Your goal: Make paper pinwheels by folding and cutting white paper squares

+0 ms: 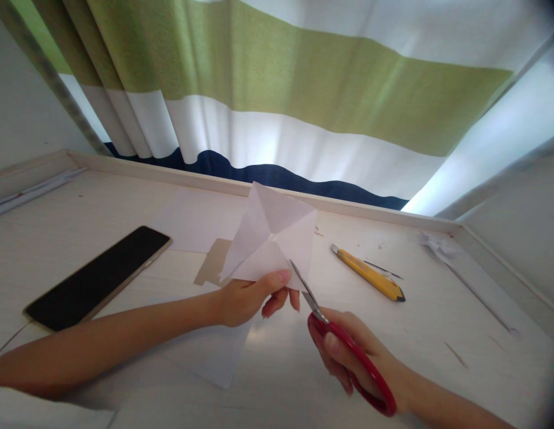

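Note:
My left hand (254,295) pinches the lower edge of a square of white paper (277,229), thumb on top and fingers underneath. Creases run from the square's corners to its middle, and it is held tilted above the table. In my right hand (348,345) is a pair of scissors (319,314) with red handles. The blades are slightly apart at the paper's lower right corner, one in front of the sheet. Whether they are cutting into it I cannot tell.
A yellow utility knife (370,274) lies at the right, beside a thin dark pointed tool (384,269). A black phone (100,277) with a cable lies at the left. White sheets (200,217) and a tan card piece (211,265) lie under the held paper. A raised rim (169,179) and curtain (303,77) stand behind.

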Available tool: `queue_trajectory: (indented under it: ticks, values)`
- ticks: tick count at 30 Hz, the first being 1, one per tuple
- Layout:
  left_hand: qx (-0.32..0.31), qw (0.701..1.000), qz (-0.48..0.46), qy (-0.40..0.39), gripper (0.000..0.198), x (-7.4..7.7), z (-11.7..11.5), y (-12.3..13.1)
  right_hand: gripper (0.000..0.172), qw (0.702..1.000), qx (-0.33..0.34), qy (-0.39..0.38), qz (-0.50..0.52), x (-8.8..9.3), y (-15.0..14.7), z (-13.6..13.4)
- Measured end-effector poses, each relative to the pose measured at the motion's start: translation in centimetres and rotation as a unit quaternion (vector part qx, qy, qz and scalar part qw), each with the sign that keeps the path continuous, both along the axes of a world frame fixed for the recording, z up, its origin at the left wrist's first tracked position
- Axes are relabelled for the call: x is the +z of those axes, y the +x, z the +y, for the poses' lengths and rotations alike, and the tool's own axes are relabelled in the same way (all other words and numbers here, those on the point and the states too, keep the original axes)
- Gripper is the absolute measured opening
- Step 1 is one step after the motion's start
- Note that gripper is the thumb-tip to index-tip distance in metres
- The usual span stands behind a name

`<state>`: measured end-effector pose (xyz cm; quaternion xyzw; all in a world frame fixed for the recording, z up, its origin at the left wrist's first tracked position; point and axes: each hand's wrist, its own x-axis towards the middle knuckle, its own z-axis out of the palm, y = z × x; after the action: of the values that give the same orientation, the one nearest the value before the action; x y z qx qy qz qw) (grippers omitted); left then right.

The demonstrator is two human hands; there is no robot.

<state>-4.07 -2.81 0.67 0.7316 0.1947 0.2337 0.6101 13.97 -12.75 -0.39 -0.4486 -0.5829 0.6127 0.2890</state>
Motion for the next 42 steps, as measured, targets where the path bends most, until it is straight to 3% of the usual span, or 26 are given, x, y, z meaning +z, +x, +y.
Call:
queue_trajectory:
  ticks: [15, 21, 42]
  values:
    - [-0.01, 1.0, -0.005, -0.009, 0.046, -0.36, 0.05, -0.12, 0.033, 1.0, -0.006, 0.004, -0.008, 0.5, -0.07, 0.07]
    - [-0.004, 1.0, -0.009, -0.012, 0.045, -0.36, 0.02, -0.09, 0.037, 0.999, -0.001, -0.031, -0.026, 0.82, -0.03, 0.18]
    - [-0.022, 0.999, 0.029, -0.017, 0.047, -0.67, -0.17, 0.01, 0.034, 1.0, -0.005, 0.008, -0.019, 0.44, -0.24, 0.1]
